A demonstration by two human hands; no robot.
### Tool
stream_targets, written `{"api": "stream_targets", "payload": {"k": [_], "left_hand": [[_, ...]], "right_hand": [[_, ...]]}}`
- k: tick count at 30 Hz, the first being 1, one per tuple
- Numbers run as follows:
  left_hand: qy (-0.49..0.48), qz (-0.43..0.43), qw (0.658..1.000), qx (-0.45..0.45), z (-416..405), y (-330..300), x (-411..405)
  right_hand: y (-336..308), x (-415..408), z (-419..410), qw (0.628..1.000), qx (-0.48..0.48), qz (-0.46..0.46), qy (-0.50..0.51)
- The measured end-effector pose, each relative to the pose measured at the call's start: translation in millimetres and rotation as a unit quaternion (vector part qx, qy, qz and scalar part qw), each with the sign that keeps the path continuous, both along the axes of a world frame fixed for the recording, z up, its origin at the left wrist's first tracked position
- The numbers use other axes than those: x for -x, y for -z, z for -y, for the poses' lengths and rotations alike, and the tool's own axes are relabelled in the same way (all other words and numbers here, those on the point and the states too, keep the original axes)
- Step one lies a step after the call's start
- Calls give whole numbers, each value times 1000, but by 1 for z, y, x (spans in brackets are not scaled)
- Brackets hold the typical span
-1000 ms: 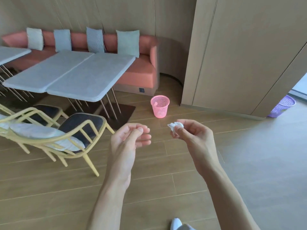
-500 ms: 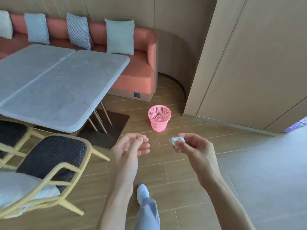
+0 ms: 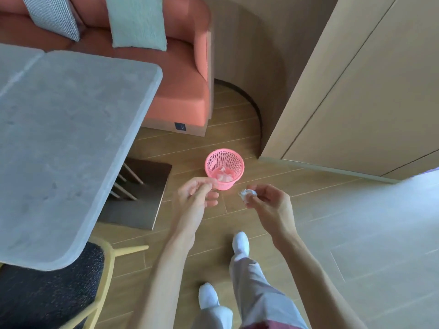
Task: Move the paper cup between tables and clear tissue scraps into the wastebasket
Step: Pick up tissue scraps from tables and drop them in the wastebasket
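On wooden plank floor: round pink perforated plastic wastebasket, white tissue scraps inside, near grey stone table. Right hand pinches crumpled white tissue scrap, just beside the wastebasket's rim. Left hand fingers curled, thumb against fingertips; any contents cannot be told.
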State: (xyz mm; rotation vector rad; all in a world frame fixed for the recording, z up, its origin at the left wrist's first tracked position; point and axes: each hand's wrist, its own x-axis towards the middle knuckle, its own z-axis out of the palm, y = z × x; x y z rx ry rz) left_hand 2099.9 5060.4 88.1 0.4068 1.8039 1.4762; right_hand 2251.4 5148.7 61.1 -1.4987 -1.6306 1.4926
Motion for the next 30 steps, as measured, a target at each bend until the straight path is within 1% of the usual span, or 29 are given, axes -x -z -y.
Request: {"api": "stream_targets", "payload": {"k": [4, 6, 9, 12, 14, 17, 21, 23, 25, 27, 30], "left_hand": [[76, -10, 996, 33, -63, 57, 35], [97, -10, 994, 50, -97, 91, 54], [91, -14, 991, 100, -147, 144, 82], [84, 16, 987, 133, -201, 189, 103], [90, 31, 984, 148, -237, 219, 114], [104, 55, 980, 160, -285, 269, 123], [108, 65, 976, 180, -325, 339, 128], [88, 73, 973, 200, -331, 360, 133], [59, 75, 970, 225, -332, 369, 138], [23, 65, 970, 231, -326, 366, 142], [-29, 63, 973, 218, -319, 344, 149]], "right_hand": [[58, 50, -67, 998, 36, 41, -18], [91, 76, -106, 996, 51, 62, -30], [141, 113, -166, 992, 80, 91, -18], [196, 145, -223, 989, 99, 114, -8], [234, 164, -254, 987, 102, 125, -24], [291, 186, -285, 982, 122, 133, -56], [359, 199, -312, 978, 137, 143, -70], [379, 199, -322, 975, 153, 147, -66], [390, 198, -333, 965, 206, 150, -56], [388, 195, -343, 956, 243, 162, -40], [367, 192, -358, 952, 252, 173, -24]]}}
